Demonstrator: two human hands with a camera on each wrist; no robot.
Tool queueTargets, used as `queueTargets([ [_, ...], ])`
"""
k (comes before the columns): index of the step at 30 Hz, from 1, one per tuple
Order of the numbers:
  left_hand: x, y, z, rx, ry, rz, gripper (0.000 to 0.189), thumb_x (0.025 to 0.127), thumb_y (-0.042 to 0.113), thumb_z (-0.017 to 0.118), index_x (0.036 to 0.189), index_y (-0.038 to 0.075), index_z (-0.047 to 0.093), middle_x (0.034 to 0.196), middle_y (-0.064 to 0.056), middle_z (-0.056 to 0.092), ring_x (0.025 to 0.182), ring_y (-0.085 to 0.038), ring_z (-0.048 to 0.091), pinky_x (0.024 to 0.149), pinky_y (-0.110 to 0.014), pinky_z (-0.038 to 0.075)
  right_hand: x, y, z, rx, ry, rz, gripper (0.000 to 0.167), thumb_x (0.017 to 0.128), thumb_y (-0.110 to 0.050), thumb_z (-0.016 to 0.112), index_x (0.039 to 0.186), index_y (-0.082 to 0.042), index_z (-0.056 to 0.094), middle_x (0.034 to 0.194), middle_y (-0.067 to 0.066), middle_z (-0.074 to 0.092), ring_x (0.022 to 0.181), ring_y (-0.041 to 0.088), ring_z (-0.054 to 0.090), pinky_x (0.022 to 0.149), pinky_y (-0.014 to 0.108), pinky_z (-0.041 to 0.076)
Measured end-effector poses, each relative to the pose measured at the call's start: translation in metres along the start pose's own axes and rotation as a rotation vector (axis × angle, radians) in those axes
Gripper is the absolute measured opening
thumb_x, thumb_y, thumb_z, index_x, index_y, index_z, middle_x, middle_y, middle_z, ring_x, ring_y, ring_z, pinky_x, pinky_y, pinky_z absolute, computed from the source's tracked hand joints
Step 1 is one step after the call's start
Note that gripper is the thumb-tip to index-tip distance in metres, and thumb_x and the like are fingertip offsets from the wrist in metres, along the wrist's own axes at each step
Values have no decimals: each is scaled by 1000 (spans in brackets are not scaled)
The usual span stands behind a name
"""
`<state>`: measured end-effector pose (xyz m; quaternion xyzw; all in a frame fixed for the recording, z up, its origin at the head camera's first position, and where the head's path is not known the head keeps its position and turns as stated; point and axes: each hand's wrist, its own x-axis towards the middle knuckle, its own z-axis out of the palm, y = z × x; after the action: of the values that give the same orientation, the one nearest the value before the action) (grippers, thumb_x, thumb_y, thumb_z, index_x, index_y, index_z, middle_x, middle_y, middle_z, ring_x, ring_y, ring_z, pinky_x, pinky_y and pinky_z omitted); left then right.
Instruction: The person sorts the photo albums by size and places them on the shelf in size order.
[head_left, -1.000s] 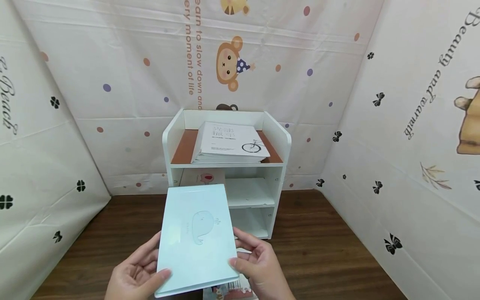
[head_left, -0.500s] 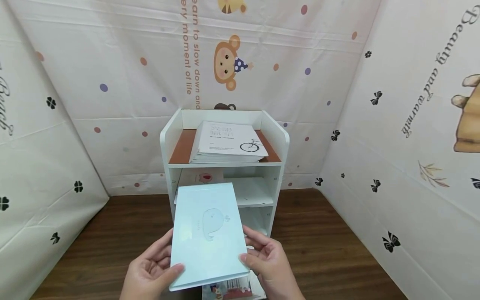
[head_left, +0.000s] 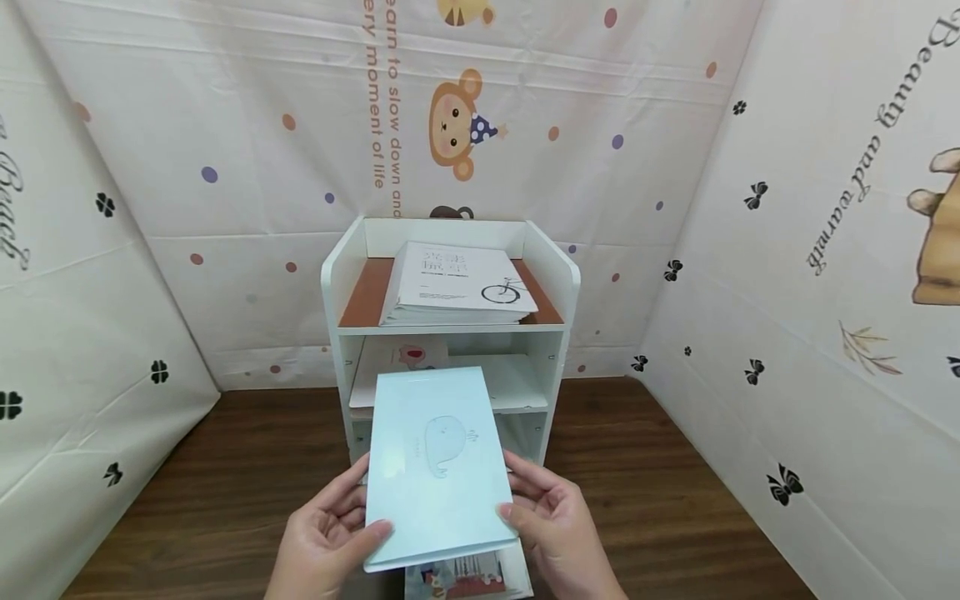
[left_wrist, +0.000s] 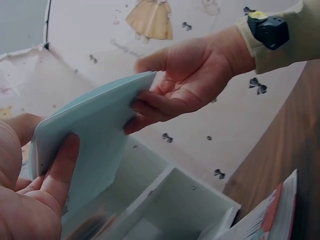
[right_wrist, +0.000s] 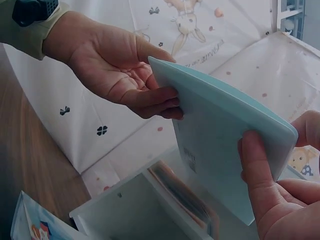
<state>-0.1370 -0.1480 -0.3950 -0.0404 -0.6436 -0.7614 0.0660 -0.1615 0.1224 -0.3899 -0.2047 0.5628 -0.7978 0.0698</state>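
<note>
A light blue book with a whale outline on its cover is held up in front of the shelf in the head view. My left hand grips its left edge near the front corner, thumb on the cover and fingers underneath. At the opposite edge my right hand holds it the same way. Both wrist views show the underside of the book, with fingertips pressing on it; a small barcode appears there in the right wrist view. Another book, its barcode showing, lies below, partly covered by the blue one.
Behind stands a white shelf unit. On its top board rests a stack of white books, the uppermost printed with a bicycle. A pale book with a red picture lies on the middle board's left side. Printed cloth walls enclose the wooden table.
Both hands have carried the blue book to the right and slightly up, keeping the same grip. More of the pale book on the middle board now shows.
</note>
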Motion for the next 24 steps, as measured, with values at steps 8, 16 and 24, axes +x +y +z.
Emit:
queueTargets([
  [8,5,-3,12,-16,14,-21,73,83,-7,78,149,1,49,112,-20,69,93,-22,71,77,-29,64,0,3,-8,19,5,-26,60,97,7,58,150,16,32,125,3,72,108,17,72,88,34,61],
  [16,11,-7,19,-32,-4,-32,74,83,-7,78,150,2,48,112,-19,69,93,-22,71,79,-30,64,0,5,-16,-28,71,3,62,97,5,59,151,16,31,124,3,72,107,18,73,88,36,61],
  [24,20,-11,26,-40,-39,-42,73,87,-1,78,152,5,46,117,-20,68,98,-23,72,82,-31,63,2,8,-24,-15,89,-67,57,99,5,57,149,19,32,125,4,73,106,17,73,89,34,61],
])
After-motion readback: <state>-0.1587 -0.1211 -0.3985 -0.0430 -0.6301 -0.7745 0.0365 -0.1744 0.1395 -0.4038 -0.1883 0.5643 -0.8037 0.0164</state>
